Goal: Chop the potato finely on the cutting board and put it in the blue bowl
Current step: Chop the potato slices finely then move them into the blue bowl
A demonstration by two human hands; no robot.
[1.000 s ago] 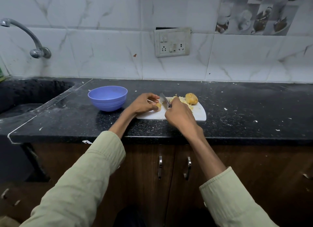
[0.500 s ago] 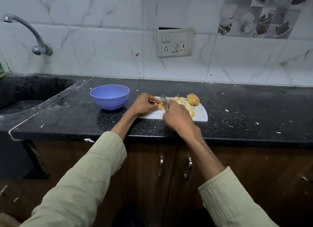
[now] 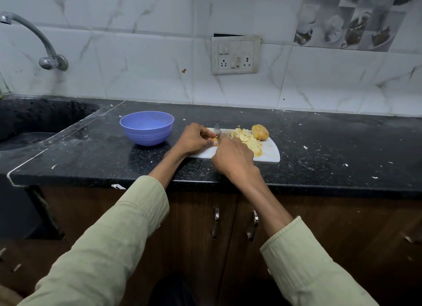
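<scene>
Since a second ago the knife (image 3: 217, 130) has been drawn nearer the left fingertips, and the small potato piece (image 3: 214, 142) pinned there has been cut shorter. That piece is pinched on the cutting board (image 3: 271, 151) by the curled fingers of the left hand (image 3: 194, 139), while the knife handle is wrapped by the right hand (image 3: 233, 158), only the blade tip being seen above the knuckles. A heap of chopped potato (image 3: 247, 140) is spread just right of the blade, and an uncut potato chunk (image 3: 260, 132) is left at the board's far edge. The blue bowl (image 3: 146, 127) is set on the black counter (image 3: 342, 146) near the board's left end, with nothing seen inside it. A fingertip could be nicked, since so little potato is left between blade and fingers. Bits could also be flicked off the board's near edge onto the counter.
</scene>
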